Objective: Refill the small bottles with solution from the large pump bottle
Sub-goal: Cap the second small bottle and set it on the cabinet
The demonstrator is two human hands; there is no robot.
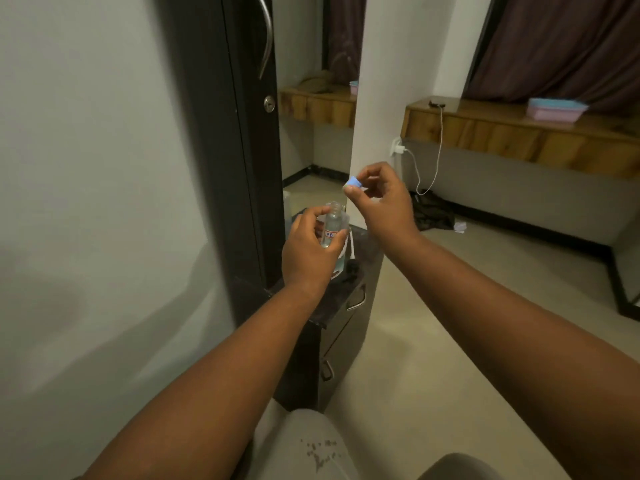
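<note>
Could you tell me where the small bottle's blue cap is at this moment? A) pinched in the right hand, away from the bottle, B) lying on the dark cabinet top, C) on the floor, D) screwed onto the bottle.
A: the blue cap is pinched in the right hand, up and clear of the small bottle, which the left hand holds with its neck open.

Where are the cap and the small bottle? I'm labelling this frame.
cap (353,182), head view, on its blue side.
small bottle (334,210), head view, on its open neck.

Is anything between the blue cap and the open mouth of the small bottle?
No. In the head view, the gap from the blue cap to the small bottle mouth is bare; only the white wall shows behind.
</note>
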